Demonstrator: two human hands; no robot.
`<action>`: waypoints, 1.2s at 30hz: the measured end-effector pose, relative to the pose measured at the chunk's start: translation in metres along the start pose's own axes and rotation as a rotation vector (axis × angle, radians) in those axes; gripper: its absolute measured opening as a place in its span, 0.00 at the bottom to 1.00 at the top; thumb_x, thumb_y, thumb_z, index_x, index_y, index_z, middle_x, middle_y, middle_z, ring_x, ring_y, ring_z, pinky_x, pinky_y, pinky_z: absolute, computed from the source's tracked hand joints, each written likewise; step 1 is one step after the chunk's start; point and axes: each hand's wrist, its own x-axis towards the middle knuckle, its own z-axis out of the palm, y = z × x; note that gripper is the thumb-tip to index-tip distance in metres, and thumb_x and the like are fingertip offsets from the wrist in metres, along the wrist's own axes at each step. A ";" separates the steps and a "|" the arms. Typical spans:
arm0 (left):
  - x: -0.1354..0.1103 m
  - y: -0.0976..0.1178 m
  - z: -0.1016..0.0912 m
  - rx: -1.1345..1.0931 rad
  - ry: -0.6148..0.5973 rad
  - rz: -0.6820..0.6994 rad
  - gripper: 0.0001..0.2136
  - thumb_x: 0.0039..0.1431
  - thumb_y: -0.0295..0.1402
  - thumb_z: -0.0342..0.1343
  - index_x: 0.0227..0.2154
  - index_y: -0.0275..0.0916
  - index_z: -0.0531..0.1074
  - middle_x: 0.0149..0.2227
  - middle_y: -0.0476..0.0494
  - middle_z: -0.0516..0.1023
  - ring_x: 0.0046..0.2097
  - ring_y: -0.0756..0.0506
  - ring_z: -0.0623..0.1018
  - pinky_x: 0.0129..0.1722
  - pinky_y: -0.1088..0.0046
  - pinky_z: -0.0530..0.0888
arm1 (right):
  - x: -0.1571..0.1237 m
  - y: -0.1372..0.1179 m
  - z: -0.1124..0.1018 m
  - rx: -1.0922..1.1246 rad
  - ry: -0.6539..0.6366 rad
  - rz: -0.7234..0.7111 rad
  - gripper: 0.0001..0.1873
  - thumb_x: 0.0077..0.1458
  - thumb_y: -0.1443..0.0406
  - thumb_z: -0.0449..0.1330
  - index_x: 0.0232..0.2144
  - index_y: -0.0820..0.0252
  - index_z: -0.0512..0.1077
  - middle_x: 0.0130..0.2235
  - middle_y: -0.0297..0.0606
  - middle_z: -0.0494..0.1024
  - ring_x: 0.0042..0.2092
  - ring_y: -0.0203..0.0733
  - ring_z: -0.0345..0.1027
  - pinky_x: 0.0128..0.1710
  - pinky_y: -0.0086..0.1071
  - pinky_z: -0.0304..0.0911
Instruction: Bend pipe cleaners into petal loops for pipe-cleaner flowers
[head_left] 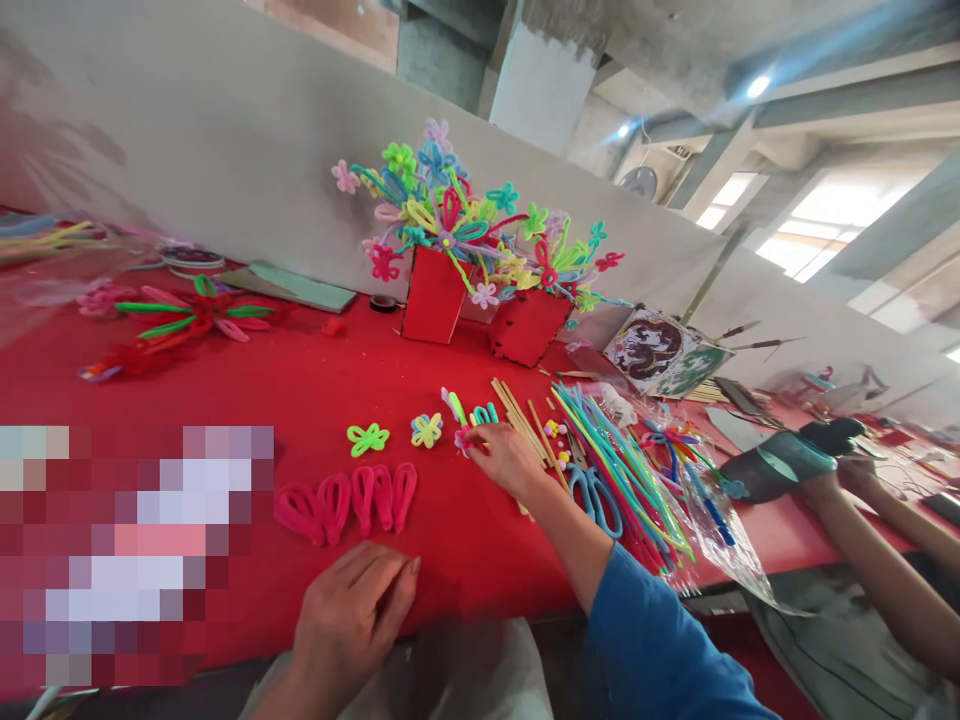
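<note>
My right hand (504,455) reaches over the red table with its fingertips pinched on a small pink pipe-cleaner flower (461,441). Beside those fingers lie a green-and-lilac pipe-cleaner piece (452,404) and teal loops (486,413). A yellow-and-blue flower (427,430) and a green flower (367,439) sit to the left. Closer to me, several magenta pipe-cleaner loops (364,500) stand in a row. My left hand (358,605) rests near the table's front edge, loosely curled, thumb slightly apart, with nothing visible in it; its palm side is hidden.
Wooden sticks (517,425), blue-handled scissors (596,500) and a bundle of pipe cleaners (626,470) lie to the right. Two red boxes (435,300) of pipe-cleaner flowers stand at the back. Another person's forearms (862,560) are at far right. Part of the lower left is pixelated.
</note>
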 end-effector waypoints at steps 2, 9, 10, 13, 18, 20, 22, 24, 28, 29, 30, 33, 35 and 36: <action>0.000 0.000 0.001 -0.008 0.003 -0.025 0.08 0.55 0.27 0.51 0.23 0.39 0.71 0.21 0.48 0.75 0.24 0.50 0.73 0.28 0.76 0.69 | -0.001 0.001 -0.002 0.083 0.038 0.027 0.07 0.49 0.71 0.57 0.33 0.62 0.73 0.35 0.40 0.76 0.39 0.40 0.68 0.42 0.33 0.61; 0.009 0.005 -0.006 -0.256 0.019 -0.466 0.07 0.51 0.37 0.55 0.26 0.41 0.75 0.25 0.45 0.79 0.29 0.46 0.77 0.29 0.75 0.72 | -0.037 -0.037 -0.007 0.835 0.014 0.124 0.10 0.44 0.63 0.61 0.32 0.60 0.70 0.29 0.33 0.73 0.30 0.33 0.68 0.33 0.28 0.64; 0.014 0.008 -0.008 -0.346 0.047 -0.596 0.08 0.49 0.39 0.56 0.29 0.41 0.75 0.28 0.45 0.80 0.31 0.45 0.78 0.31 0.74 0.73 | -0.045 -0.046 -0.007 1.031 -0.016 0.143 0.12 0.41 0.62 0.63 0.30 0.60 0.69 0.28 0.32 0.73 0.29 0.33 0.67 0.32 0.28 0.64; 0.027 0.020 -0.013 -0.698 0.139 -0.884 0.15 0.46 0.42 0.60 0.37 0.42 0.74 0.33 0.46 0.80 0.37 0.44 0.78 0.36 0.73 0.74 | -0.066 -0.070 -0.005 1.345 -0.074 0.184 0.15 0.37 0.59 0.66 0.28 0.60 0.69 0.27 0.31 0.72 0.28 0.32 0.66 0.32 0.27 0.64; 0.033 0.033 -0.014 -0.961 0.176 -1.066 0.13 0.38 0.40 0.66 0.26 0.39 0.74 0.26 0.49 0.78 0.31 0.46 0.76 0.33 0.74 0.73 | -0.079 -0.081 0.000 1.377 -0.094 0.231 0.19 0.37 0.54 0.67 0.28 0.60 0.70 0.25 0.31 0.72 0.26 0.32 0.64 0.30 0.27 0.63; 0.031 0.035 -0.013 -0.998 0.192 -1.097 0.13 0.37 0.39 0.66 0.25 0.38 0.73 0.25 0.50 0.77 0.31 0.47 0.76 0.33 0.74 0.73 | -0.082 -0.080 0.000 1.368 -0.092 0.228 0.21 0.38 0.52 0.66 0.31 0.60 0.71 0.26 0.31 0.72 0.27 0.32 0.65 0.30 0.27 0.63; 0.030 0.037 -0.012 -1.011 0.206 -1.112 0.14 0.36 0.39 0.67 0.26 0.38 0.73 0.25 0.51 0.77 0.31 0.48 0.76 0.32 0.76 0.72 | -0.084 -0.079 0.000 1.357 -0.105 0.218 0.22 0.38 0.52 0.65 0.33 0.60 0.70 0.28 0.32 0.73 0.28 0.33 0.66 0.31 0.27 0.64; 0.030 0.039 -0.012 -0.997 0.224 -1.113 0.15 0.35 0.39 0.68 0.28 0.39 0.74 0.26 0.51 0.77 0.29 0.50 0.75 0.30 0.77 0.72 | -0.087 -0.080 0.000 1.341 -0.122 0.201 0.21 0.38 0.55 0.66 0.34 0.59 0.70 0.30 0.33 0.74 0.31 0.34 0.68 0.33 0.28 0.65; 0.029 0.046 -0.011 -0.972 0.252 -1.105 0.16 0.36 0.38 0.68 0.31 0.39 0.74 0.27 0.52 0.76 0.30 0.50 0.75 0.30 0.78 0.72 | -0.091 -0.080 0.004 1.260 -0.069 0.140 0.16 0.42 0.60 0.63 0.35 0.60 0.70 0.31 0.35 0.75 0.33 0.37 0.69 0.36 0.30 0.65; 0.029 0.048 -0.011 -0.985 0.244 -1.112 0.16 0.37 0.38 0.67 0.31 0.39 0.73 0.26 0.52 0.76 0.30 0.50 0.75 0.30 0.78 0.72 | -0.092 -0.079 0.006 1.217 -0.034 0.134 0.15 0.43 0.62 0.62 0.35 0.61 0.70 0.31 0.35 0.75 0.33 0.37 0.69 0.36 0.30 0.65; 0.028 0.051 -0.011 -1.006 0.225 -1.123 0.16 0.37 0.38 0.67 0.31 0.39 0.73 0.26 0.51 0.76 0.29 0.51 0.75 0.29 0.78 0.71 | -0.093 -0.078 0.008 1.169 0.003 0.139 0.14 0.43 0.63 0.61 0.35 0.61 0.70 0.32 0.36 0.75 0.33 0.37 0.69 0.36 0.30 0.65; 0.025 0.057 -0.012 -1.067 0.170 -1.148 0.16 0.38 0.38 0.67 0.31 0.39 0.72 0.28 0.50 0.78 0.28 0.51 0.74 0.28 0.77 0.71 | -0.097 -0.075 0.016 1.053 0.081 0.179 0.11 0.44 0.64 0.60 0.32 0.61 0.70 0.31 0.36 0.74 0.31 0.36 0.67 0.34 0.30 0.65; 0.024 0.059 -0.012 -1.065 0.187 -1.134 0.15 0.37 0.37 0.67 0.30 0.39 0.73 0.28 0.50 0.78 0.29 0.50 0.74 0.29 0.77 0.71 | -0.100 -0.075 0.019 1.024 0.089 0.179 0.09 0.43 0.63 0.59 0.30 0.61 0.69 0.29 0.36 0.73 0.30 0.36 0.67 0.33 0.30 0.65; 0.023 0.060 -0.013 -1.055 0.208 -1.122 0.14 0.37 0.36 0.67 0.30 0.39 0.73 0.28 0.51 0.78 0.30 0.51 0.74 0.30 0.77 0.71 | -0.102 -0.076 0.021 1.021 0.085 0.171 0.09 0.43 0.63 0.59 0.30 0.61 0.69 0.29 0.36 0.73 0.30 0.36 0.67 0.33 0.30 0.65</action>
